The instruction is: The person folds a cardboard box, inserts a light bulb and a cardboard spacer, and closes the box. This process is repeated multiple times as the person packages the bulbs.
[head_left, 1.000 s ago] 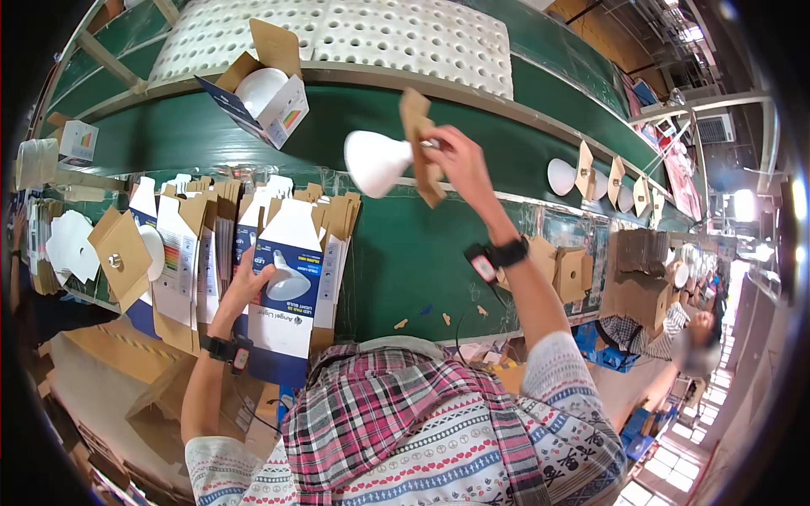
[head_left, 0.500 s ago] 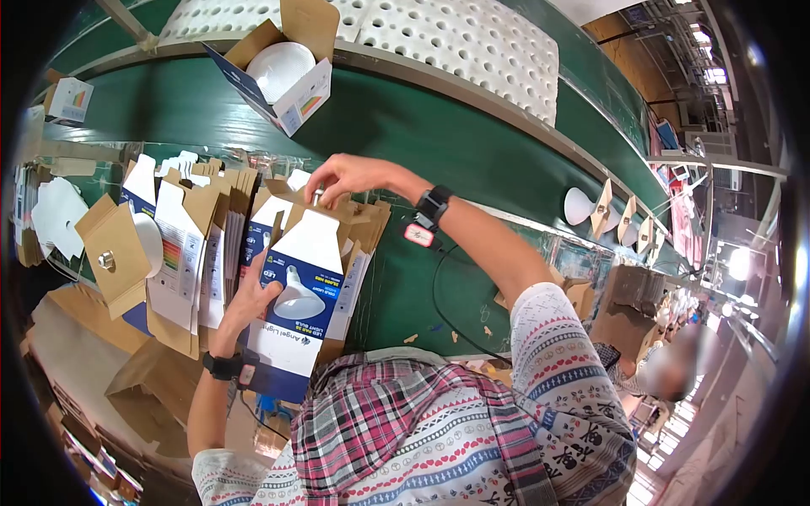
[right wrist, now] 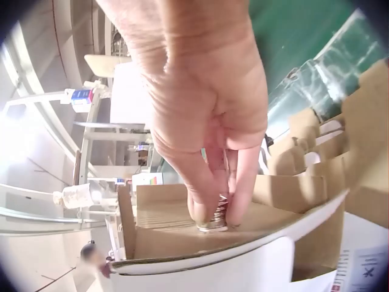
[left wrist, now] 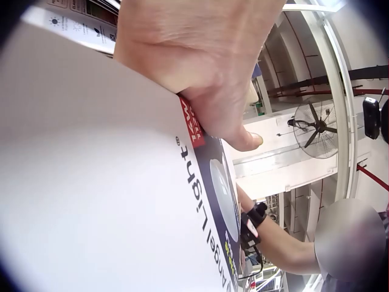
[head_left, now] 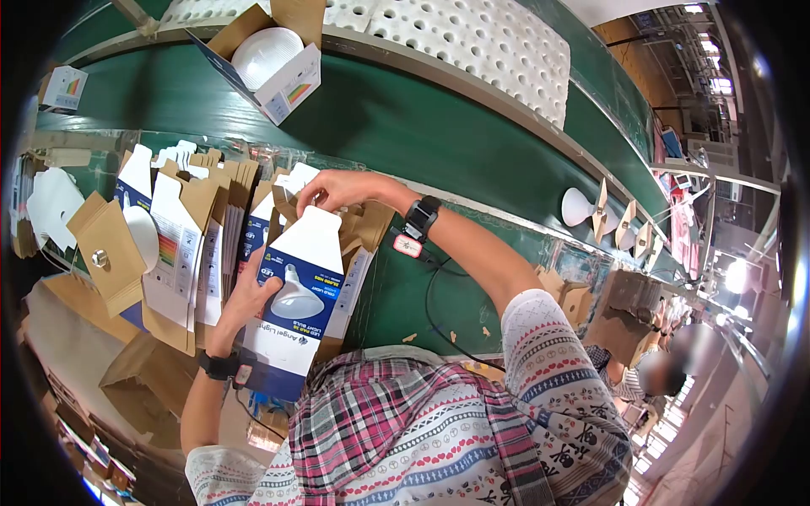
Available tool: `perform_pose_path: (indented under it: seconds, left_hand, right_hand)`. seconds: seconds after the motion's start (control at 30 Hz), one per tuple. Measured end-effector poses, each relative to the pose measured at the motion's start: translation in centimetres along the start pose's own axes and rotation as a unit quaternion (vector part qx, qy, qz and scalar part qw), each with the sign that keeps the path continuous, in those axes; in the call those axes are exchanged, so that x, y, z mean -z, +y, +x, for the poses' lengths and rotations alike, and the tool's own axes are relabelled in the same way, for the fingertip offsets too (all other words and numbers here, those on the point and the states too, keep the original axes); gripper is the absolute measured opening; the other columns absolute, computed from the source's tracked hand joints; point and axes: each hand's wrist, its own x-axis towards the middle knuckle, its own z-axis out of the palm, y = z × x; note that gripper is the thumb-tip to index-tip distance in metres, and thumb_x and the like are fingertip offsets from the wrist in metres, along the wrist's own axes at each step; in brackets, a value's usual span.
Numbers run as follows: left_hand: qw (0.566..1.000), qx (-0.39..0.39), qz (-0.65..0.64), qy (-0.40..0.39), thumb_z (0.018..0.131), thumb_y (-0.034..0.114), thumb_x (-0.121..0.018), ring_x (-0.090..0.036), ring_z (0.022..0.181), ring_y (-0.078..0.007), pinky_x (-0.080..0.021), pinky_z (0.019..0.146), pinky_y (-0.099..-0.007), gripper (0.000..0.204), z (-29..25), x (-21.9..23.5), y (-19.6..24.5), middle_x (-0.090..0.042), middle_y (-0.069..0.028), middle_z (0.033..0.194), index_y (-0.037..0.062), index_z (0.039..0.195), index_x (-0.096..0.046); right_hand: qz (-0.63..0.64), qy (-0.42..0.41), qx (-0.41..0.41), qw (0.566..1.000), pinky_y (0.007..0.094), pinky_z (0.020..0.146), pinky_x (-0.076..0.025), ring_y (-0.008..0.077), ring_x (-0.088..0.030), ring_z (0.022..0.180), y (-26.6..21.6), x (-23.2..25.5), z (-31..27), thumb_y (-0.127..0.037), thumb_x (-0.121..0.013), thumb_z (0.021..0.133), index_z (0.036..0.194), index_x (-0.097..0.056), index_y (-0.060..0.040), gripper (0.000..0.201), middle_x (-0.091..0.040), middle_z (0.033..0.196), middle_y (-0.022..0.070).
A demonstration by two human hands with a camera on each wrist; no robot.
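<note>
The left hand [head_left: 247,295] grips a printed box [head_left: 291,341], with the thumb along its front; the other fingers go behind the cardboard and cannot be seen well. In the left wrist view the white side of the box fills much of the picture, and its lettering is cut by the lower edge.

The right hand [head_left: 342,190] pinches the metal base of a bulb [right wrist: 219,213] between thumb and fingers, at the open top of this box. Only part of the base is visible; the remaining bulb is hidden by the brown cardboard insert [right wrist: 164,241] around it and by the box walls. From the head view, the white top flap [head_left: 316,232] and the hand cover this place.

The work surface [head_left: 405,110] is green and somewhat shiny. On it stands an open carton [head_left: 294,87] with a white bulb face inside, near a white foam tray [head_left: 481,51] with many holes. Folded cartons [head_left: 173,261] stand closely together at the left. In the room, a caged fan [left wrist: 317,126] is seen; another person [head_left: 626,385] at the far right is small and blurred.
</note>
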Motion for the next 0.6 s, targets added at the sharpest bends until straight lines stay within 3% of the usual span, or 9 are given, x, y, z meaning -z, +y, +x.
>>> perform_pose_path:
  seconds: [0.13,0.27,0.33,0.37,0.4,0.43,0.6]
  left_hand:
    - [1.0,-0.011,0.023,0.017,0.08,0.033,-0.058,-0.044,0.12,-0.026,-0.034,0.101,-0.033,0.072,0.1,0.0,-0.6,-0.043,-0.0192,0.132,-0.0022,0.137,-0.032]
    - [0.999,-0.007,0.04,0.016,0.081,0.043,-0.059,-0.043,0.123,-0.0288,-0.032,0.102,-0.0348,0.077,0.5,-0.2,-0.1,-0.042,-0.0202,0.133,-0.0022,0.137,-0.032]
    - [0.999,-0.006,0.034,0.011,0.08,0.047,-0.06,-0.043,0.122,-0.0293,-0.033,0.102,-0.0351,0.079,0.5,-0.2,-0.8,-0.043,-0.0202,0.132,-0.0021,0.137,-0.033]
    - [0.999,-0.014,0.037,0.014,0.08,0.048,-0.06,-0.043,0.122,-0.0295,-0.033,0.102,-0.0352,0.08,0.5,-0.3,-0.8,-0.043,-0.0201,0.132,-0.002,0.136,-0.033]
    - [0.999,-0.02,0.043,0.019,0.08,0.049,-0.061,-0.043,0.122,-0.0296,-0.033,0.102,-0.0352,0.08,0.5,-0.3,-0.7,-0.043,-0.0201,0.132,-0.0019,0.136,-0.034]
    - [0.998,-0.025,0.049,0.023,0.08,0.05,-0.061,-0.043,0.122,-0.0297,-0.033,0.102,-0.0353,0.081,0.4,-0.4,-0.4,-0.043,-0.02,0.131,-0.0018,0.136,-0.034]
    - [0.997,-0.038,0.064,0.035,0.083,0.052,-0.058,-0.04,0.125,-0.0301,-0.031,0.103,-0.0363,0.079,0.2,-0.8,0.3,-0.041,-0.0205,0.133,0.0005,0.138,-0.033]
  right_hand:
    - [0.068,-0.028,-0.058,0.996,0.0233,0.073,-0.047,0.0067,-0.055,0.08,0.7,-0.6,-0.8,-0.009,-0.067,0.077,0.103,-0.061,0.0022,0.029,-0.064,0.092,0.0026]
    - [-0.041,-0.029,-0.071,0.996,0.0251,0.076,-0.045,0.0065,-0.05,0.082,-0.1,-1.9,-1.1,-0.02,-0.072,0.077,0.101,-0.059,-0.0005,0.034,-0.063,0.09,0.0018]
    - [0.044,0.032,-0.026,0.998,0.0249,0.076,-0.045,0.0078,-0.052,0.084,7.8,-5.1,0.4,-0.021,-0.071,0.078,0.102,-0.061,-0.0021,0.032,-0.063,0.091,0.0022]
    - [0.197,0.086,-0.119,0.969,0.0253,0.077,-0.045,0.0097,-0.053,0.086,6.6,-6.1,-0.6,-0.021,-0.069,0.08,0.105,-0.061,-0.0034,0.032,-0.063,0.093,0.0028]
    - [0.349,0.17,-0.191,0.902,0.0256,0.078,-0.045,0.0117,-0.055,0.088,5.0,-7.1,-1.5,-0.022,-0.067,0.082,0.109,-0.06,-0.0047,0.033,-0.063,0.095,0.0035]
    - [0.407,0.197,-0.203,0.869,0.0257,0.078,-0.045,0.0118,-0.055,0.088,4.8,-7.8,-1.5,-0.022,-0.066,0.082,0.109,-0.06,-0.0047,0.033,-0.063,0.095,0.0035]
    - [0.349,0.107,-0.144,0.92,0.0258,0.079,-0.046,0.0121,-0.056,0.09,5.1,-7.5,-0.2,-0.023,-0.062,0.085,0.111,-0.059,-0.0045,0.032,-0.062,0.098,0.0038]
